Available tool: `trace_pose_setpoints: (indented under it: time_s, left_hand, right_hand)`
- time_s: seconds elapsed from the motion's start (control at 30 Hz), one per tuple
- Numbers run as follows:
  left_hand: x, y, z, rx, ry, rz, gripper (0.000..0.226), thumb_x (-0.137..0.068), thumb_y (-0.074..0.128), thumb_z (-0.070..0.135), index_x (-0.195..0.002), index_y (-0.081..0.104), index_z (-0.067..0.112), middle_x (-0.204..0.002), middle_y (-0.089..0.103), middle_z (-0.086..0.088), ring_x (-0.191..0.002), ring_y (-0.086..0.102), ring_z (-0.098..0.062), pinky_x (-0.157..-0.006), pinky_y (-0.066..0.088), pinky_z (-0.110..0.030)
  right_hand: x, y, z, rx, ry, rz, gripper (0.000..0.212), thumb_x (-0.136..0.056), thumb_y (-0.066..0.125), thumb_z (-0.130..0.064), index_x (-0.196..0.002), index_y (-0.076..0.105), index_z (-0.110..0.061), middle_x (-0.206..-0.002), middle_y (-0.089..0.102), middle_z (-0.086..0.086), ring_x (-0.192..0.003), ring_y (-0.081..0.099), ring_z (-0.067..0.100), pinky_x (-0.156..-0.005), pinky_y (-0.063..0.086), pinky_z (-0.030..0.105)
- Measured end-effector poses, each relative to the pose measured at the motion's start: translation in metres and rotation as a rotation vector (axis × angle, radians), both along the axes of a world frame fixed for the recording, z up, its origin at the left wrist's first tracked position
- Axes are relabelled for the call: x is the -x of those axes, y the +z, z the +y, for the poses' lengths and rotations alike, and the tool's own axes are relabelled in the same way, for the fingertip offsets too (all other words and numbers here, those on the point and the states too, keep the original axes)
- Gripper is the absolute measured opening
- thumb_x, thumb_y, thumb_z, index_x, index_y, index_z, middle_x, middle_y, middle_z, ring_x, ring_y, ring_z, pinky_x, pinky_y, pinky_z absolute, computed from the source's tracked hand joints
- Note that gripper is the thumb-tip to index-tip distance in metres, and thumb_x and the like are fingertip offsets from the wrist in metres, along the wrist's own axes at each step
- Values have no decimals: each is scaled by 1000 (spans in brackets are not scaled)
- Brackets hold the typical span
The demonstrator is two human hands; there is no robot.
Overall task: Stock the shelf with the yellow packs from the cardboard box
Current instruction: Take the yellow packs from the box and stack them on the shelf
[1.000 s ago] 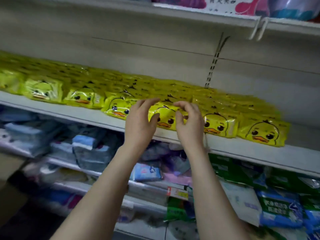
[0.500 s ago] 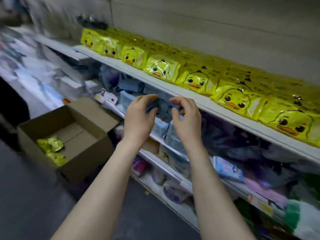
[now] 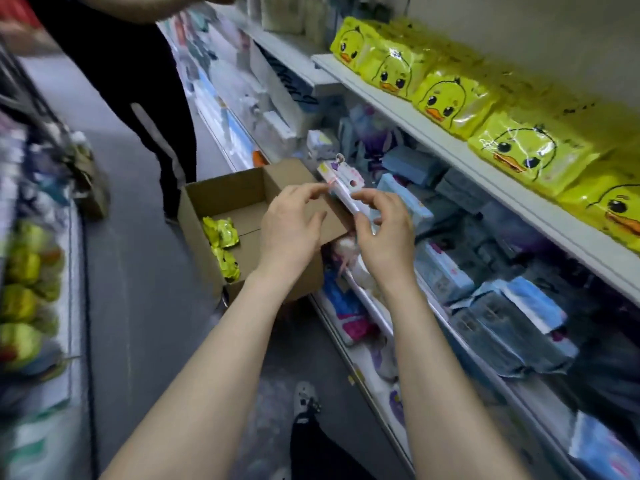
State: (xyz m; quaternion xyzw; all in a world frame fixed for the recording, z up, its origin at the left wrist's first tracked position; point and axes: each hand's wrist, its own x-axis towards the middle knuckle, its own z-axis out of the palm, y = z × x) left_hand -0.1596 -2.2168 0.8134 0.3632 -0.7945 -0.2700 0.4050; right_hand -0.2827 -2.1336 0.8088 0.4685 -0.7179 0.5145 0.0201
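In the box (image 3: 225, 188) — crumpled yellow packs (image 3: 221, 233)

cardboard box (image 3: 221, 199) corner behind the hands (image 3: 291, 230) (image 3: 388, 237); blurred goods (image 3: 24, 271) at left

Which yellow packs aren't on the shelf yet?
The two crumpled yellow packs lying in the cardboard box on the floor. All the other packs sit in a row on the upper shelf, duck faces forward.

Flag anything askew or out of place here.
The white-and-pink item juts out tilted beside the cardboard box, and the blue packs lie jumbled. The yellow packs above sit evenly.
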Motion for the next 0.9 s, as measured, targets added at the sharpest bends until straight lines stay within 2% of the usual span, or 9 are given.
trace_pose_setpoints:
  time_s: [0.1, 0.27, 0.43, 0.57, 0.9]
  left_hand:
    - [1, -4, -41, 8, 58, -35, 36, -83, 68, 12, -117, 66, 25, -111, 65, 5, -106, 60, -16, -93, 49, -36]
    - [16, -6, -108, 3, 128, -80, 35, -84, 67, 12, -117, 66, 25, -111, 66, 6, -106, 59, -15, -94, 47, -36]
    - [33, -17, -159, -8, 177, -106, 35, -84, 68, 11, -117, 66, 25, -113, 66, 6, -106, 59, -15, -93, 49, -36]
    - [36, -30, -192, -21, 204, -151, 36, -84, 68, 13, -117, 66, 26, -113, 65, 5, -106, 60, -16, -93, 49, -37]
    - [23, -76, -299, -98, 124, -218, 32, -87, 67, 17, -117, 65, 27, -114, 65, 7, -107, 58, -15, -92, 49, -38]
  right_hand:
    - [5, -6, -45, -15, 78, -5, 32, -85, 56, -3, -107, 65, -23, -109, 61, -5, -105, 58, 14, -92, 49, 38]
    - [29, -17, -122, -3, 164, -1, 31, -82, 55, -5, -105, 67, -20, -106, 62, -5, -103, 59, 17, -88, 50, 44]
    - [47, -26, -182, -32, 240, 0, 32, -81, 57, -1, -106, 67, -19, -104, 61, -5, -101, 57, 17, -91, 47, 40]
    - [55, -41, -219, -62, 286, -3, 30, -84, 56, -6, -106, 67, -21, -104, 61, -3, -102, 57, 16, -88, 48, 40]
    - [50, -93, -306, -177, 217, -75, 33, -82, 56, -9, -107, 65, -29, -107, 59, -8, -104, 57, 13, -87, 50, 43]
